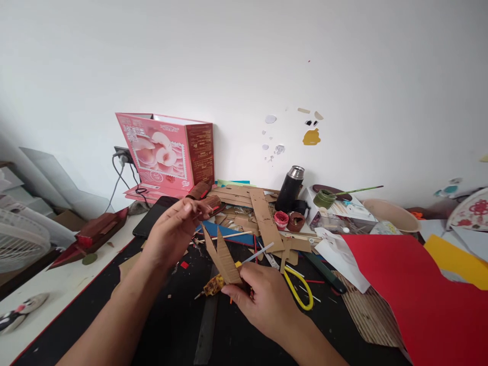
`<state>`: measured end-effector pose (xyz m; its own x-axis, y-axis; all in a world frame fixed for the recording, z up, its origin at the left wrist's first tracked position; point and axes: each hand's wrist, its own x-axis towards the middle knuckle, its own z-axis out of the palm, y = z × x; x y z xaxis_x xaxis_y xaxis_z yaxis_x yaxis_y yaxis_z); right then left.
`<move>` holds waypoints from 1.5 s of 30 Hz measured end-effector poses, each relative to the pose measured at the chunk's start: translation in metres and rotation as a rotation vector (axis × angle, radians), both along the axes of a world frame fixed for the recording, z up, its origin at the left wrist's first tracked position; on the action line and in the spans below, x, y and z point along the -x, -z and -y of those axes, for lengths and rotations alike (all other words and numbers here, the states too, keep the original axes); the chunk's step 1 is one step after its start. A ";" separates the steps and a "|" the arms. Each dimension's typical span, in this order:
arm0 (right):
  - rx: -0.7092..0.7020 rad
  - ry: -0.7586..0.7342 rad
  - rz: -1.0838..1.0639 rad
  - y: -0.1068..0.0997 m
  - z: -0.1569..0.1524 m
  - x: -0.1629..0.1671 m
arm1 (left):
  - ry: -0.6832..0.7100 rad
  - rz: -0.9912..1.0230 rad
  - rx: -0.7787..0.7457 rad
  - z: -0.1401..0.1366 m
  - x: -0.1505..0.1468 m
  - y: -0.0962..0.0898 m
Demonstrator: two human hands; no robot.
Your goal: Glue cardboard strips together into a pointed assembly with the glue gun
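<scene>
My right hand (267, 297) grips the lower end of a cut cardboard piece (224, 256), thumb in front. Two pointed strips of it rise up and to the left. Close to the tip of the left strip is my left hand (175, 226), raised with its fingers drawn together; anything small in them cannot be made out. Behind the cardboard shows a stained yellow hot glue gun (214, 285), nozzle to the left, partly hidden. A pale glue stick (263, 251) slants up beyond it. Yellow-handled scissors (301, 290) lie right of my right hand.
Cardboard scraps (267, 218) pile up at the back, beside a black thermos (290, 188) and open paint jars (281, 219). A pink box (163, 152) stands back left, near a phone (150, 216). Red paper (400, 290) and corrugated cardboard (371, 312) lie on the right.
</scene>
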<state>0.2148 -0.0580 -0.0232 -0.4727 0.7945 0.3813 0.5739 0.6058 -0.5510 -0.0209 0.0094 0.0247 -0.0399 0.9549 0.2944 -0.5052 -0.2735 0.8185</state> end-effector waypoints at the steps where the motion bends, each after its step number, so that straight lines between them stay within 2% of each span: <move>1: -0.003 0.003 0.002 0.000 0.000 0.000 | -0.025 0.045 -0.001 -0.003 0.002 0.000; 5: -0.014 0.000 0.005 0.001 -0.001 0.000 | -0.108 0.162 0.009 -0.010 0.009 0.000; 9: -0.010 0.006 -0.019 0.000 0.000 0.000 | -0.149 0.118 0.005 -0.009 0.006 0.002; 14: -0.011 0.023 -0.018 0.000 0.001 0.000 | 0.017 -0.083 -0.042 0.000 -0.001 0.006; 20: -0.013 0.023 -0.016 -0.001 0.001 0.000 | 0.128 -0.276 -0.057 0.009 -0.001 0.004; 27: -0.030 0.021 -0.045 0.001 0.000 0.001 | 0.203 -0.288 -0.005 0.013 -0.003 -0.002; 33: -0.037 0.021 -0.066 0.002 0.000 0.001 | 0.303 -0.291 -0.011 0.010 -0.003 0.000; 45: 0.067 0.022 -0.129 -0.003 0.000 0.001 | 0.228 -0.245 -0.017 0.006 0.001 0.006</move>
